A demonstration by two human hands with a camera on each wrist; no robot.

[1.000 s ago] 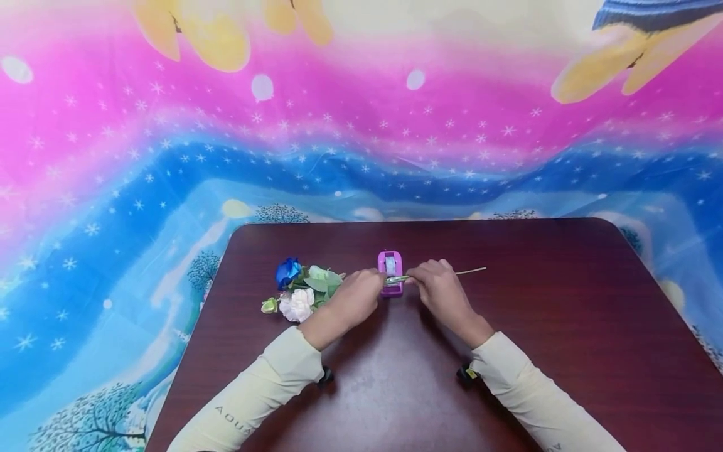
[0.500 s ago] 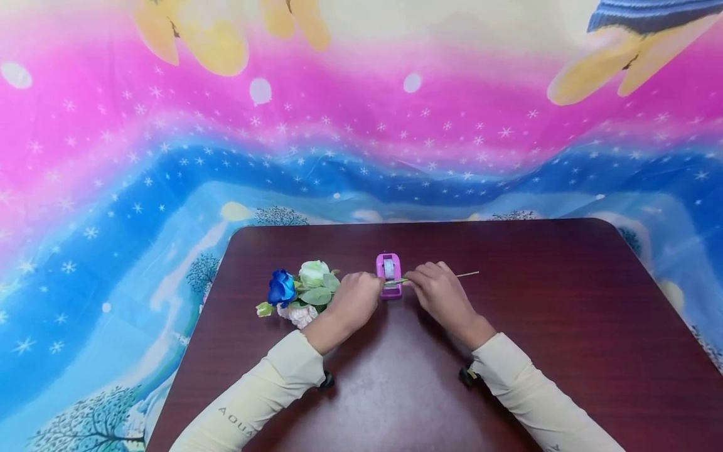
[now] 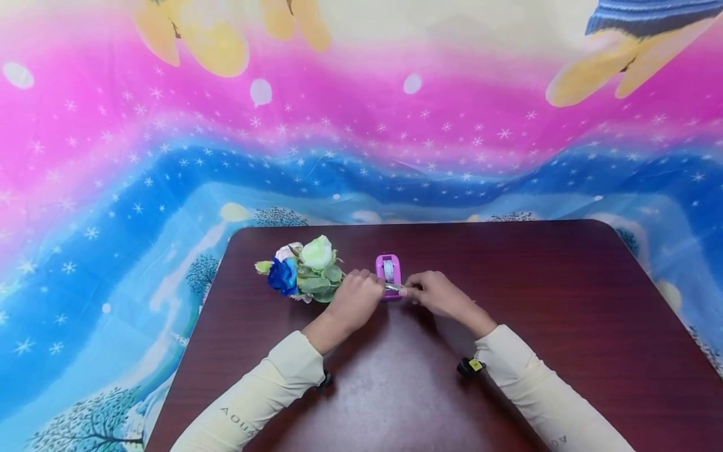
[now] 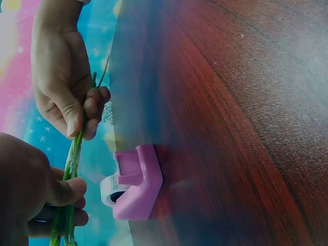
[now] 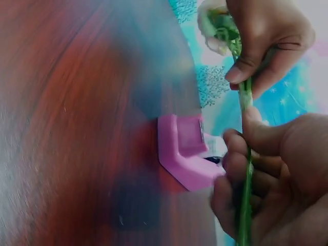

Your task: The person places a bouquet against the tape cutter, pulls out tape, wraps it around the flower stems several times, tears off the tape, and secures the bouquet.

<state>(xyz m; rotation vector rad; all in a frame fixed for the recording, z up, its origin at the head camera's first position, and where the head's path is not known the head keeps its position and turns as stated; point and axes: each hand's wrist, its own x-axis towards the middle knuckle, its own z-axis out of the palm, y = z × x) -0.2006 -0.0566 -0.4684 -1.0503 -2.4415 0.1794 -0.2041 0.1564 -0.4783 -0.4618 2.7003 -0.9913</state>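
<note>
My left hand [image 3: 357, 296] grips a bunch of artificial flowers by the stems, just below the leaves. A blue rose [image 3: 282, 276], a pale green rose [image 3: 317, 252] and a pale pink bloom [image 3: 289, 251] stick out to its left. Between finger and thumb, my right hand [image 3: 437, 294] pinches the green stems [image 4: 69, 166] a short way further along. Shiny clear tape [image 5: 246, 97] shows round the stems between the two hands. Right behind them stands a pink tape dispenser [image 4: 146, 192] with a roll of tape [image 4: 108, 190] in it.
The dark red wooden table [image 3: 553, 314] has rounded far corners. A printed cloth [image 3: 361, 138] in pink and blue hangs behind it. Dark wrist cameras sit under both cream sleeves [image 3: 294, 361].
The bouquet has turned about its stems: the pale pink bloom went from the near side to the far side. My right fingers shifted, and the stem end beyond them has dropped from the head view.
</note>
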